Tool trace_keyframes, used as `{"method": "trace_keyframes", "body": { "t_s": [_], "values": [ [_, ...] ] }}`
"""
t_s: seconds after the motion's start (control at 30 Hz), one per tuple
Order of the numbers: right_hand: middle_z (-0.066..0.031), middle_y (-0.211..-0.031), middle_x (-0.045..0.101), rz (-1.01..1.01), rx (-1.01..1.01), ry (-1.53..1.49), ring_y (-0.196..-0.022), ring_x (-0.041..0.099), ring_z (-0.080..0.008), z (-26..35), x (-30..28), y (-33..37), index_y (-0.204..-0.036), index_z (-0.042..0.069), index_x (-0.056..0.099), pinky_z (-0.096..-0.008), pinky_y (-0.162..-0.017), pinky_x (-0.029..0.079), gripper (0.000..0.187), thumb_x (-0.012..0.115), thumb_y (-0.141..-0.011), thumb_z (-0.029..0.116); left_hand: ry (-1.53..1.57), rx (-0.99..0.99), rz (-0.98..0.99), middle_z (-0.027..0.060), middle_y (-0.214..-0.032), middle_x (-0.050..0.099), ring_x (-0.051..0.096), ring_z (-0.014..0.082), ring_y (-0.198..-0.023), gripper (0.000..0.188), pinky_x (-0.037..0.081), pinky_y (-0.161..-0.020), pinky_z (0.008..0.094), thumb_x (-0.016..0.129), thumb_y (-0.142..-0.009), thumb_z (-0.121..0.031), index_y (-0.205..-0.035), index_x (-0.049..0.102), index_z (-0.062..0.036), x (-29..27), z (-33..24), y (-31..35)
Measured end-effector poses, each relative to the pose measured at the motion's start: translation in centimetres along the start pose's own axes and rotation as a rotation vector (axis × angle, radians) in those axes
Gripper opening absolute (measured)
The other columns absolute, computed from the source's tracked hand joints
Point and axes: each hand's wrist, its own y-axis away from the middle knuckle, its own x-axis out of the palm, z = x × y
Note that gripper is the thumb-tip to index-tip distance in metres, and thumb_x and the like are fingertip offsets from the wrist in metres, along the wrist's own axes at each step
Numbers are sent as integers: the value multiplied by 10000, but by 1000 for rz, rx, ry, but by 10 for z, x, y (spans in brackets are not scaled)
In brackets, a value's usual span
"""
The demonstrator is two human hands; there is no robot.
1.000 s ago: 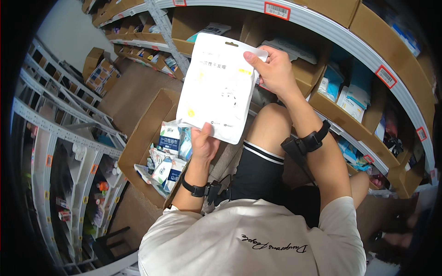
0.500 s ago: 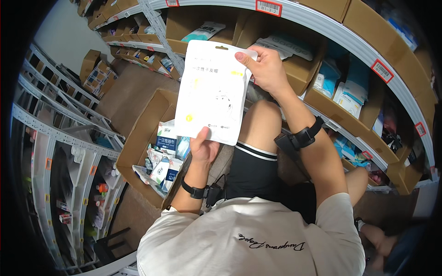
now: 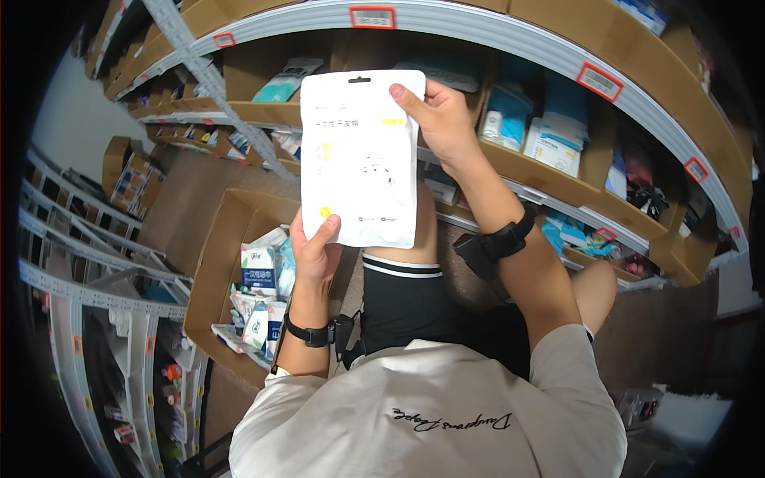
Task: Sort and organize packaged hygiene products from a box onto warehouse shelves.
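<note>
Holding white pouch (image 3: 358, 171) with two hands, head view. Pouch is above lap, printed face toward camera, long axis running away from body, hang hole at far end. Right hand (image 3: 446, 119) closes on far right corner, thumb on face. Left hand (image 3: 315, 248) pinches near left corner, thumb also on face; its other fingers are partly hidden. So pouch lies diagonally between both hands, touching each. Left hand is nearer to open carton (image 3: 213, 259) with packets (image 3: 258, 267); right hand is nearer to shelf (image 3: 494, 44) bins.
</note>
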Motion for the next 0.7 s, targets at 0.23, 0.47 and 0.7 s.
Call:
{"method": "trace_keyframes", "body": {
  "t_s": [0.23, 0.47, 0.7],
  "values": [
    [-153, -1049, 717, 19, 84, 0, -929, 701, -172, 3, -39, 32, -1174, -44, 634, -287, -809, 562, 358, 716, -914, 187, -34, 2, -9, 133, -1204, 627, 623, 205, -1079, 447, 496, -948, 344, 695, -881, -24, -1283, 511, 36, 33, 29, -6],
    [-156, -989, 729, -43, 97, 27, -867, 707, -164, 24, -71, 58, -1164, -81, 615, -275, -733, 562, 360, 728, -891, 125, -123, -74, 64, 169, -1219, 608, 652, 237, -1044, 456, 567, -853, 352, 655, -896, -33, -1308, 473, 37, 57, 49, -7],
    [-182, -1034, 725, -101, 85, 134, -889, 731, -192, 33, -109, 76, -1199, -79, 611, -285, -741, 586, 392, 718, -906, 159, 15, -201, 328, 189, -1239, 599, 646, 258, -1068, 532, 569, -856, 361, 620, -883, -112, -1346, 432, 71, 71, 43, -11]
  ]
}}
